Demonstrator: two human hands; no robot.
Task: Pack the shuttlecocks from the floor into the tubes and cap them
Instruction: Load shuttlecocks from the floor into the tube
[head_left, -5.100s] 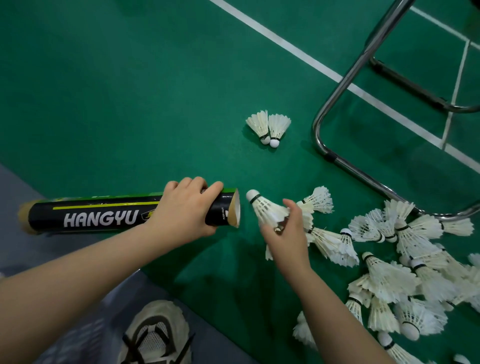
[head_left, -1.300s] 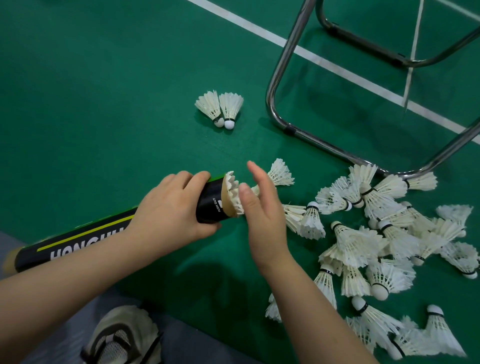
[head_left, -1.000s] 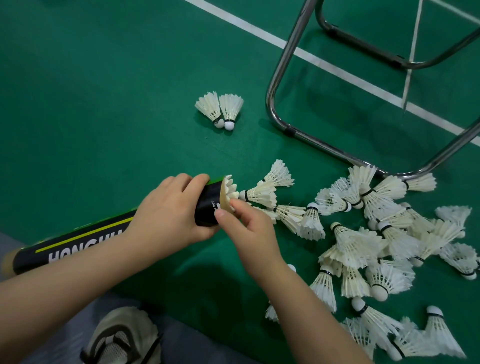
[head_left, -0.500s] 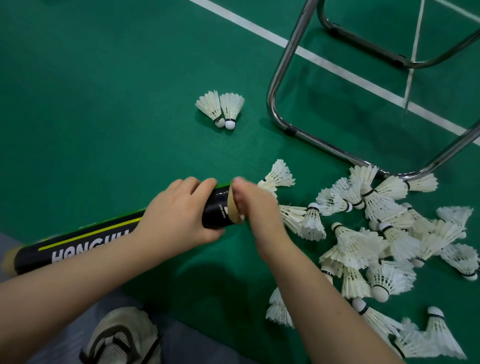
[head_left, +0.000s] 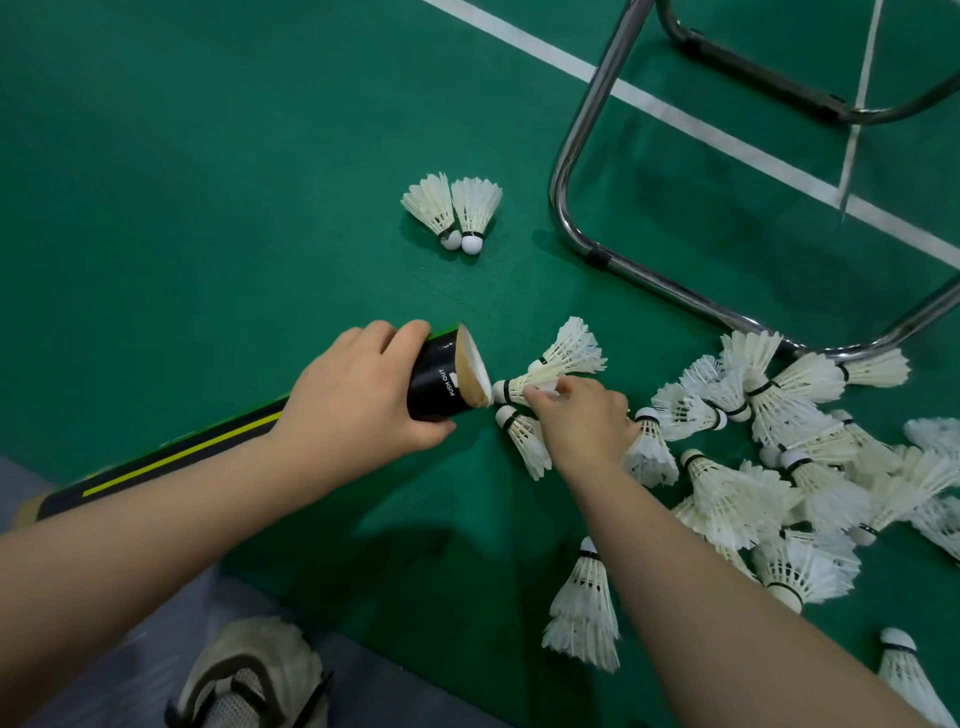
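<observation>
My left hand (head_left: 358, 400) grips a long black shuttlecock tube (head_left: 441, 382) with a yellow stripe near its open cardboard mouth, which points right. Just right of the mouth, my right hand (head_left: 582, 415) pinches a white feather shuttlecock (head_left: 519, 387) lying on the floor, cork toward the tube. Another shuttlecock (head_left: 524, 439) lies under that hand. A heap of several shuttlecocks (head_left: 769, 467) spreads to the right. Two more shuttlecocks (head_left: 457, 213) lie side by side farther away.
The floor is a green court mat (head_left: 208, 208) with white lines (head_left: 675, 114). A chrome tube chair frame (head_left: 576, 156) stands at the upper right, its base touching the heap. My shoe (head_left: 249, 675) rests on the grey floor at the bottom left.
My right hand pushed a shuttlecock fully into the tube mouth, then drew back to the right and closed on another shuttlecock on the floor. The tube stayed in my left hand.
</observation>
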